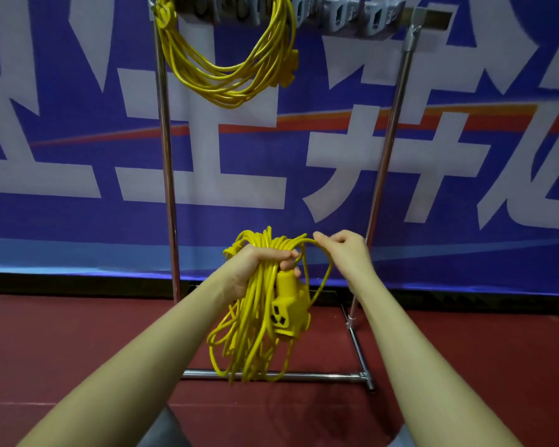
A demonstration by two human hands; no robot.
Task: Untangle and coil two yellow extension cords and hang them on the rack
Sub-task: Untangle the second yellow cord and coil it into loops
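A coiled cord (259, 304) is gripped by the left hand (255, 262); one strand at 3 o'clock is pinched by the right hand (342, 250). Banner (465, 175) lettering is cropped, unreadable.

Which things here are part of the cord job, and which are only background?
Part of the job: hung cord; held cord; its socket block; rack; left hand; right hand.
Only background: blue banner; red floor.
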